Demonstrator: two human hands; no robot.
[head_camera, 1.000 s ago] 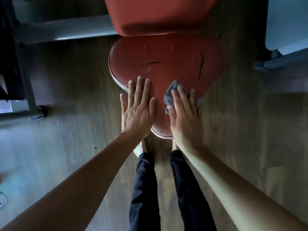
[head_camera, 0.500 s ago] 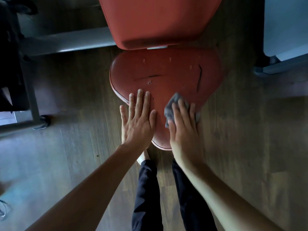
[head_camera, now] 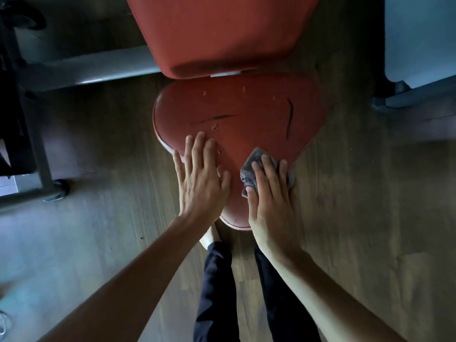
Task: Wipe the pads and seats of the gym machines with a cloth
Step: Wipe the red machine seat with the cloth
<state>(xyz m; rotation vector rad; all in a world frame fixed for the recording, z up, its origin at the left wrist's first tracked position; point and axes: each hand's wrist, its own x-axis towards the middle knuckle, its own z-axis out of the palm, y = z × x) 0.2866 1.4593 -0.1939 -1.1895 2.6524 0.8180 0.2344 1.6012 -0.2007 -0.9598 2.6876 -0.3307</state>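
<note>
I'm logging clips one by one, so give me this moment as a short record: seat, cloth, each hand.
seat: red seat, cover cracked, below the red back pad
cloth: grey cloth on the seat's near right edge
right: right hand flat, fingers straight, pressing the cloth
left: left hand flat on the bare seat, beside the cloth
floor: wood floor

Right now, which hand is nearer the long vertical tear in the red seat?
Right. The right hand presses the grey cloth just on the near side of the vertical tear; the left hand lies flat on the red seat's left part, farther away.
</note>
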